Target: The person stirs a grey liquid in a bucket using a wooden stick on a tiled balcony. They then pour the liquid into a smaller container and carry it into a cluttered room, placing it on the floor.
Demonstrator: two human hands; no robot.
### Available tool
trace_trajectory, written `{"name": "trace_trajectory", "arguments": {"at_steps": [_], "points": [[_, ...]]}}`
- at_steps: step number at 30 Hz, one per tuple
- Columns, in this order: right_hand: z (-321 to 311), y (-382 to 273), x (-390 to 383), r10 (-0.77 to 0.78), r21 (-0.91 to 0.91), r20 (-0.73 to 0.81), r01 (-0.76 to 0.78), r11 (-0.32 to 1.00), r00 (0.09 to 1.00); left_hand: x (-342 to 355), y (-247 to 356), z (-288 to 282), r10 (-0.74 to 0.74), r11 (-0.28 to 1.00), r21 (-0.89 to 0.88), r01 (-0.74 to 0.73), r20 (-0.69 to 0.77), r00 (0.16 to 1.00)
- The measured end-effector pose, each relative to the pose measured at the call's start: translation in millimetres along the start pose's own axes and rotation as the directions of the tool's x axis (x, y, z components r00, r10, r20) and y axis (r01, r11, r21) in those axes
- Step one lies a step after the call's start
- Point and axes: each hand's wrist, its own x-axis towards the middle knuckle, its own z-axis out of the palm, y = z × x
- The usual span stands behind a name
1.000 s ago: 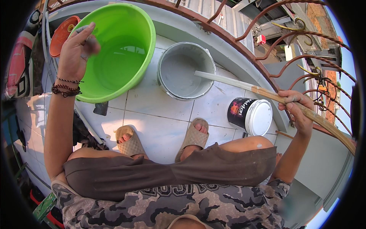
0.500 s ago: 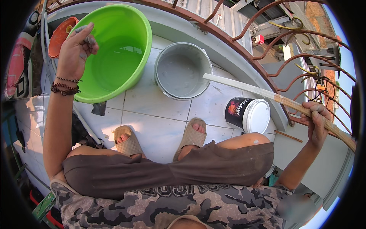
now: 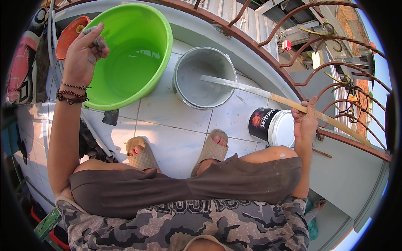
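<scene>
Right fingers (image 3: 298, 116): clamped on a long wooden stick (image 3: 251, 89), one digit pointing up across it.
Stick: slanting from the railing side at right down to the left; its far end, coated pale grey, lies within the mouth of a grey bucket (image 3: 183, 96). Whether the tip touches the contents cannot be told.
Left fingers (image 3: 100, 43): loosely bent, smeared with grey, with nothing visible between them; raised in front of the left side of a green basin (image 3: 157, 26). Contact with its rim cannot be told.
Left wrist: ringed by dark beaded bracelets (image 3: 72, 98).
Bucket: upright, partly filled with grey liquid, just right of the basin.
Basin: wide and deep, an orange bowl (image 3: 67, 38) beside its left edge.
Can (image 3: 261, 125): black-labelled, with a white lid (image 3: 281, 128), near the right fingers and below the stick in this view.
Floor (image 3: 171, 121): white tiles, bearing two checked tan sandals (image 3: 142, 157), both worn.
Railing (image 3: 265, 49): brown metal with twisted bars, curving beyond the vessels.
</scene>
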Motion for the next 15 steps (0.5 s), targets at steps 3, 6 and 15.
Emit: {"name": "trace_trajectory", "arguments": {"at_steps": [3,6,15], "points": [[-5,8,-1,-0.04,-0.004,0.006,0.04,0.999,0.999,0,-1,0,-0.001,1.0,0.0,0.001,-0.008,1.0],[-6,-2,-10,-0.129,-0.039,-0.003,0.129,0.991,0.992,0,0,-2,-0.001,1.0,-0.001,0.001,-0.004,1.0],[-72,-45,8,-0.173,-0.133,-0.036,0.167,0.977,0.984,0,-2,-1,-0.004,1.0,0.009,0.004,-0.019,1.0]]}}
